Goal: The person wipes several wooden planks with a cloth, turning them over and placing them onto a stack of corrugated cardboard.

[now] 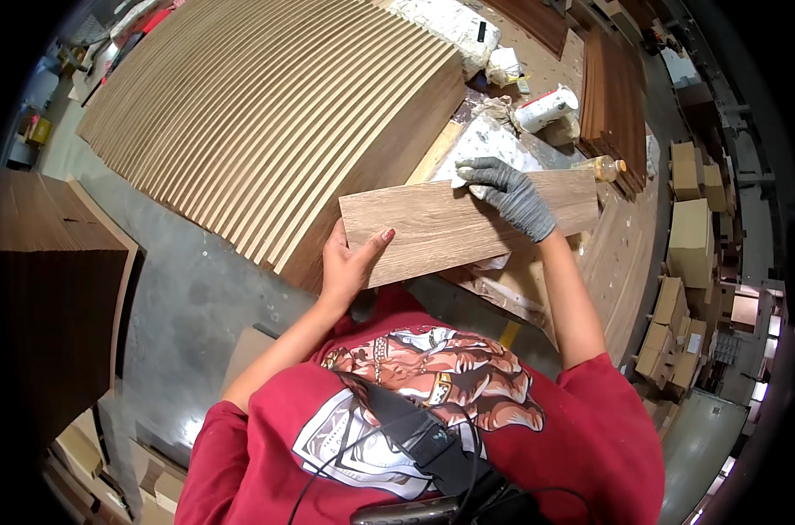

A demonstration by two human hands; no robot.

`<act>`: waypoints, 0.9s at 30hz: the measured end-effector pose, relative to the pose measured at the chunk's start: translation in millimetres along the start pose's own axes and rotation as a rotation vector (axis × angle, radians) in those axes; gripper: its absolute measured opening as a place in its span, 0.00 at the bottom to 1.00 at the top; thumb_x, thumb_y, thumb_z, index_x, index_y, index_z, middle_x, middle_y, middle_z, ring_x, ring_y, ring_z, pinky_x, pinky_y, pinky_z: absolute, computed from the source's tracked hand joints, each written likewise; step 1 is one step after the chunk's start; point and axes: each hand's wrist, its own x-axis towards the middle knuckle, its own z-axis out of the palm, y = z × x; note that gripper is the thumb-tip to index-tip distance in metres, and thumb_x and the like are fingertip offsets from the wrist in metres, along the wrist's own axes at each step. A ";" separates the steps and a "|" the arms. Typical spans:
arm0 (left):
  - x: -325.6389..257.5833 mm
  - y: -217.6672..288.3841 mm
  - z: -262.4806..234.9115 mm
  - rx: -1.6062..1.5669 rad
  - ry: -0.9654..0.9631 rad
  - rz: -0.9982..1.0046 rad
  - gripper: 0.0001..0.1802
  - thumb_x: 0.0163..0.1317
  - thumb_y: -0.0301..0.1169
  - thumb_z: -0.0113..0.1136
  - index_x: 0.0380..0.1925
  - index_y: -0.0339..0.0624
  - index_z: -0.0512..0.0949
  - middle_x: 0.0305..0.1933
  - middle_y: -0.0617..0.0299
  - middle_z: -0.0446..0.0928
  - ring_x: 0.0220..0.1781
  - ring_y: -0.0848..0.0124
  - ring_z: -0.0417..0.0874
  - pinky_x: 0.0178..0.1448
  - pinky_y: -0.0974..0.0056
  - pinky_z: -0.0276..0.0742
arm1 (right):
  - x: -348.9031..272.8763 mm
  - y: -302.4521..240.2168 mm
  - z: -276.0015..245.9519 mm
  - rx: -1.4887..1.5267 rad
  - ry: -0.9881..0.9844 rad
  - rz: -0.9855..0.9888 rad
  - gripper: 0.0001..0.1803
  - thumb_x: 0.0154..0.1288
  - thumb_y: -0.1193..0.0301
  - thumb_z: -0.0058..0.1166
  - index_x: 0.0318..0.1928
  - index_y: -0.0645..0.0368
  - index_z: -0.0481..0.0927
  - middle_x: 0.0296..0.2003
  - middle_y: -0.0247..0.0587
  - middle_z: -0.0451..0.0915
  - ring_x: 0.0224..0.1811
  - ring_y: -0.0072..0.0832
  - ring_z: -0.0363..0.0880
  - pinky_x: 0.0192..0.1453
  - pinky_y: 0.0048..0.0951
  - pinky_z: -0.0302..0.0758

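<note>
A light brown wood-grain panel point(450, 229) is held flat in front of my chest. My left hand point(349, 262), bare, grips its near left edge with the thumb on top. My right hand point(510, 194) wears a grey glove and presses a small white cloth point(461, 179) against the panel's far edge.
A long fanned stack of similar panels point(266, 114) leans at the left on the grey floor. Darker panels point(615, 96) lie at the far right on a workbench point(616, 254). A white roll point(546, 108), a clear bottle point(601, 166) and white wrapped bundles point(450, 22) lie beyond. Cardboard boxes point(691, 236) stand to the right.
</note>
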 end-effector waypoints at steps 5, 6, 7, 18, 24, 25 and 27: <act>3.7 -4.2 -0.5 -0.001 -0.002 0.007 0.24 0.60 0.25 0.68 0.53 0.30 0.69 0.49 0.54 0.80 0.49 0.72 0.80 0.55 0.65 0.77 | 26.4 -17.5 37.9 0.047 -0.046 -0.130 0.16 0.61 0.78 0.57 0.50 0.55 0.84 0.55 0.37 0.79 0.58 0.33 0.76 0.65 0.30 0.72; 2.9 -2.8 0.7 -0.006 -0.004 0.009 0.24 0.61 0.25 0.68 0.54 0.30 0.69 0.48 0.55 0.80 0.49 0.72 0.80 0.55 0.66 0.77 | 31.2 -14.7 47.9 0.071 -0.047 -0.160 0.14 0.62 0.77 0.58 0.49 0.55 0.84 0.55 0.37 0.79 0.57 0.32 0.77 0.63 0.29 0.74; 2.5 -1.1 0.2 -0.011 -0.001 0.019 0.24 0.61 0.25 0.68 0.54 0.30 0.69 0.48 0.55 0.80 0.49 0.72 0.80 0.55 0.66 0.77 | 37.1 -16.8 60.9 0.143 -0.060 -0.173 0.13 0.63 0.76 0.58 0.48 0.55 0.84 0.54 0.38 0.79 0.57 0.32 0.78 0.62 0.29 0.75; 2.4 -10.0 -6.9 0.061 -0.020 0.050 0.25 0.62 0.19 0.61 0.58 0.29 0.66 0.51 0.53 0.78 0.50 0.70 0.81 0.55 0.65 0.78 | 70.1 -47.3 122.9 0.021 -0.111 -0.320 0.18 0.60 0.79 0.56 0.51 0.54 0.83 0.53 0.42 0.79 0.57 0.37 0.77 0.63 0.33 0.74; -2.8 -5.4 -4.1 -0.040 0.013 0.047 0.22 0.61 0.22 0.65 0.54 0.31 0.70 0.48 0.56 0.80 0.48 0.73 0.81 0.53 0.67 0.78 | 62.1 -38.4 113.2 -0.042 -0.055 -0.386 0.16 0.60 0.78 0.56 0.49 0.57 0.83 0.54 0.43 0.79 0.57 0.38 0.78 0.63 0.34 0.74; -2.1 -5.0 -1.5 -0.070 0.015 0.038 0.22 0.61 0.22 0.65 0.54 0.31 0.70 0.49 0.55 0.79 0.49 0.72 0.81 0.54 0.66 0.78 | 57.7 -36.4 106.6 -0.027 -0.044 -0.378 0.15 0.60 0.79 0.56 0.49 0.57 0.83 0.54 0.43 0.79 0.57 0.38 0.78 0.63 0.34 0.74; -2.9 0.7 0.3 -0.006 0.043 0.009 0.22 0.61 0.21 0.64 0.54 0.30 0.69 0.50 0.54 0.79 0.49 0.71 0.81 0.55 0.65 0.78 | 47.2 -34.3 92.0 0.011 -0.023 -0.326 0.15 0.60 0.79 0.57 0.49 0.58 0.83 0.54 0.43 0.79 0.57 0.38 0.78 0.63 0.33 0.74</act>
